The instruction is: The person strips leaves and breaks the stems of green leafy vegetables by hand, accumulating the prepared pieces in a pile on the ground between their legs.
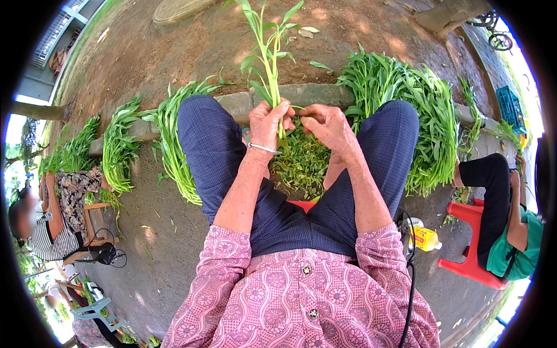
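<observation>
My left hand [266, 124], with a bracelet at the wrist, grips a small bunch of water spinach stems [270, 71]. The leafy tops point away from me and the cut ends show below my fist. Just to the right, my right hand [327, 124] pinches a thin green stalk [297, 107] that stretches from the bunch. Loose trimmed leaves [302, 158] lie heaped on the ground below, between my legs. Large bundles of greens rest beside my knees: one left bundle [167, 139] and a thicker right bundle [404, 100].
A stone kerb [304, 95] runs across in front of me. At right are a yellow-labelled bottle [425, 239], a person on a red stool [468, 243] and a green crate [510, 108]. Another person [54, 217] sits at left near more greens [119, 143].
</observation>
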`<control>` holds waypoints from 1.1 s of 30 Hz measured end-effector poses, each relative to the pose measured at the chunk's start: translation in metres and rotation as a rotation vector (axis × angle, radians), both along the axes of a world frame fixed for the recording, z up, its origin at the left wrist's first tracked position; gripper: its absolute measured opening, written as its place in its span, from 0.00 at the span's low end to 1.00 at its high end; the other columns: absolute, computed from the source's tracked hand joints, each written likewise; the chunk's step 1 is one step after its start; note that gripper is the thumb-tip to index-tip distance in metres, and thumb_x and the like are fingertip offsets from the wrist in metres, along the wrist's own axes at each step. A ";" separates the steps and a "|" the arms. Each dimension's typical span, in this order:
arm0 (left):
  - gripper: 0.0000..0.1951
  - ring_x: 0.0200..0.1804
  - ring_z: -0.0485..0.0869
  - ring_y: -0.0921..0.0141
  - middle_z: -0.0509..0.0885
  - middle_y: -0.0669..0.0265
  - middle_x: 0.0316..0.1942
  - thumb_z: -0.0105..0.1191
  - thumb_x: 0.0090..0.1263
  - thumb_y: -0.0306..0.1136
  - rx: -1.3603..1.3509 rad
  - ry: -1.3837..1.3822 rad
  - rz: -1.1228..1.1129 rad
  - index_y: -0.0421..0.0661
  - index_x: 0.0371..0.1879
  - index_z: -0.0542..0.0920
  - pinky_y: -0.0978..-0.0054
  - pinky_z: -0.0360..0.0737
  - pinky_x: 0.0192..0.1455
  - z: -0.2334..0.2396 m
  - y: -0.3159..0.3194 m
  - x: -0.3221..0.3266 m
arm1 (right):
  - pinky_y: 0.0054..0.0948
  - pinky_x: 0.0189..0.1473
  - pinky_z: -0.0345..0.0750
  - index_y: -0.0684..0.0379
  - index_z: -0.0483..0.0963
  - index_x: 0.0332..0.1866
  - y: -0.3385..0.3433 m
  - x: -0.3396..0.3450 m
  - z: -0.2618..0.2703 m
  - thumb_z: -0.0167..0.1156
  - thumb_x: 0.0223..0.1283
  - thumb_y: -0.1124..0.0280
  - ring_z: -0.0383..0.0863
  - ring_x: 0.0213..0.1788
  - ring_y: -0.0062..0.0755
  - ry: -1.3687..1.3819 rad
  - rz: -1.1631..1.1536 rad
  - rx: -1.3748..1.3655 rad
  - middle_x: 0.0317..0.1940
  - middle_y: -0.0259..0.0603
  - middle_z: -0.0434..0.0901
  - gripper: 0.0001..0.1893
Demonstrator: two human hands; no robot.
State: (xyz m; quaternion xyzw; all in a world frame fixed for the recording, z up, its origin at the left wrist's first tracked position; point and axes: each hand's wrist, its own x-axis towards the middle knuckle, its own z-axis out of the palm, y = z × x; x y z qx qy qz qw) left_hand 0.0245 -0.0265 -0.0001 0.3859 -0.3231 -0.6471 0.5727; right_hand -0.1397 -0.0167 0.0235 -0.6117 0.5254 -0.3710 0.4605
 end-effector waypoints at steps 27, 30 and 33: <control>0.06 0.20 0.74 0.76 0.80 0.64 0.25 0.57 0.65 0.29 0.017 -0.161 0.001 0.39 0.34 0.79 0.76 0.79 0.25 -0.005 0.001 -0.007 | 0.33 0.30 0.74 0.66 0.79 0.30 -0.003 0.003 -0.006 0.57 0.50 0.69 0.77 0.21 0.41 0.213 0.011 -0.050 0.19 0.49 0.78 0.10; 0.06 0.20 0.74 0.76 0.80 0.64 0.24 0.56 0.65 0.29 0.032 -0.172 0.005 0.39 0.33 0.79 0.76 0.79 0.25 -0.003 0.003 -0.007 | 0.33 0.30 0.74 0.66 0.79 0.29 -0.001 0.003 -0.004 0.57 0.48 0.69 0.77 0.20 0.42 0.170 0.016 -0.022 0.18 0.49 0.78 0.10; 0.06 0.20 0.74 0.76 0.80 0.64 0.25 0.57 0.65 0.29 0.021 -0.148 -0.005 0.39 0.34 0.79 0.75 0.78 0.25 -0.004 0.002 -0.008 | 0.34 0.29 0.74 0.66 0.79 0.28 -0.001 0.004 -0.004 0.57 0.47 0.69 0.77 0.19 0.40 0.230 0.009 -0.100 0.18 0.50 0.78 0.10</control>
